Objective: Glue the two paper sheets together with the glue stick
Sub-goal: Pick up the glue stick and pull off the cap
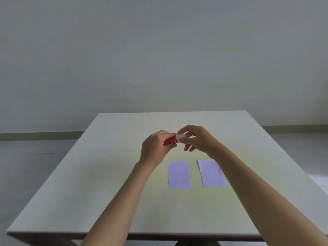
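Two pale purple paper sheets lie flat side by side on the table, the left sheet and the right sheet, with a gap between them. Above the table beyond them, both hands hold a red glue stick lying roughly level. My left hand wraps around its red body. The thumb and fingers of my right hand pinch its white cap. My right forearm crosses the right sheet's far right corner.
The pale wooden table reaches from the near edge at the bottom to a far edge near a plain grey wall. Grey floor shows on both sides of it.
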`<state>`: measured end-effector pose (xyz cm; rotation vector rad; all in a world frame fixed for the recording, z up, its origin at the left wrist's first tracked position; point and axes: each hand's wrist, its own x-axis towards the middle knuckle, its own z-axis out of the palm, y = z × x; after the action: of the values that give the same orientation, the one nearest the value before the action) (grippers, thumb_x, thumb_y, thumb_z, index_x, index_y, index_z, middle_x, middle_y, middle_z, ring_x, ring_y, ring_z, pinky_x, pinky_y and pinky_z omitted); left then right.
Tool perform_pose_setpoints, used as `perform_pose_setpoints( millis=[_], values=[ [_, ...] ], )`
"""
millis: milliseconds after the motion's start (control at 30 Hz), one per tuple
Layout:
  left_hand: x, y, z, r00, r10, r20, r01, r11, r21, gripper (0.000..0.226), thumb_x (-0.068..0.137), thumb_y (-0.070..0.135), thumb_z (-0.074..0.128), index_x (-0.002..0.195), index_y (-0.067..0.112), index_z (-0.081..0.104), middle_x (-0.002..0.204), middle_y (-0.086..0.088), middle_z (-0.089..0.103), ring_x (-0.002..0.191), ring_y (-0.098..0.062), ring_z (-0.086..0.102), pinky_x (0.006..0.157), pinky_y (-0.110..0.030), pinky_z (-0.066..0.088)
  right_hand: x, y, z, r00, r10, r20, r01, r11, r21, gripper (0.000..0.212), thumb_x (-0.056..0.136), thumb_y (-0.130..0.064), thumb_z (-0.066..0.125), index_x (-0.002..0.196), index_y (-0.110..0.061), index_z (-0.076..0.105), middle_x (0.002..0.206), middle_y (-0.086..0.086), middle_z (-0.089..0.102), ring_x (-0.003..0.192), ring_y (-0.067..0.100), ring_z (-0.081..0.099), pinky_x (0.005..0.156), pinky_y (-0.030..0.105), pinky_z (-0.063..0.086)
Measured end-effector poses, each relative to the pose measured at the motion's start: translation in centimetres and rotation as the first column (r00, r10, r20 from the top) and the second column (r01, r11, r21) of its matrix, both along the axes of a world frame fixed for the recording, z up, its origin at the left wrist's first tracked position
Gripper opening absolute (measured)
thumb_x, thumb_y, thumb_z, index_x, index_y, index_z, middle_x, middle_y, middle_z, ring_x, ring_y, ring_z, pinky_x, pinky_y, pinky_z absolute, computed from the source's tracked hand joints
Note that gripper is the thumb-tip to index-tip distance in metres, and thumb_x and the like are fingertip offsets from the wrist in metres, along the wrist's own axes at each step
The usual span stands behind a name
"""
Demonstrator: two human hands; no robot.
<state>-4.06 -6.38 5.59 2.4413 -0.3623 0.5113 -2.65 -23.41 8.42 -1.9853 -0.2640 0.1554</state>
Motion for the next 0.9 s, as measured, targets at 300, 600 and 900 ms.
perform_pose_setpoints(
  millis=[300, 600, 900],
  values=[
    [0.2, -0.4, -0.3, 1.000, -0.011, -0.024, 0.012, 1.000, 0.014, 0.024, 0.079, 0.025, 0.071, 0.103, 0.028, 0.069, 0.096, 0.008, 0.069, 0.082, -0.017, 0.062, 0.063, -0.028, 0.045, 0.6, 0.1, -0.7, 0.997, -0.081, -0.005, 0.080, 0.988, -0.131, 0.023, 0.088, -0.026, 0.059, 0.077, -0.006, 0.064, 0.062, 0.003, 0.064, 0.044, 0.015, 0.056, 0.046, 0.021, 0.044],
    [1.2, -0.2, -1.4, 0.998, 0.028, -0.061, -0.029, 0.999, -0.029, 0.025, 0.079, 0.029, 0.071, 0.104, 0.027, 0.069, 0.093, 0.008, 0.068, 0.082, -0.018, 0.061, 0.064, -0.027, 0.042, 2.2, -3.0, -0.8, 0.980, -0.169, 0.102, 0.169, 0.986, 0.015, 0.018, 0.083, -0.005, 0.064, 0.099, -0.013, 0.065, 0.085, 0.002, 0.062, 0.058, 0.018, 0.061, 0.056, 0.025, 0.049],
    [1.9, 0.0, -2.6, 0.993, 0.015, -0.115, -0.038, 0.978, -0.203, 0.015, 0.080, 0.027, 0.071, 0.094, 0.020, 0.071, 0.086, 0.004, 0.071, 0.078, -0.013, 0.068, 0.073, -0.032, 0.052, 5.7, -9.3, -6.6, 0.802, -0.586, 0.114, 0.595, 0.769, -0.234, 0.020, 0.080, -0.010, 0.060, 0.100, -0.007, 0.061, 0.095, 0.017, 0.068, 0.071, 0.029, 0.057, 0.062, 0.032, 0.046]
  ],
)
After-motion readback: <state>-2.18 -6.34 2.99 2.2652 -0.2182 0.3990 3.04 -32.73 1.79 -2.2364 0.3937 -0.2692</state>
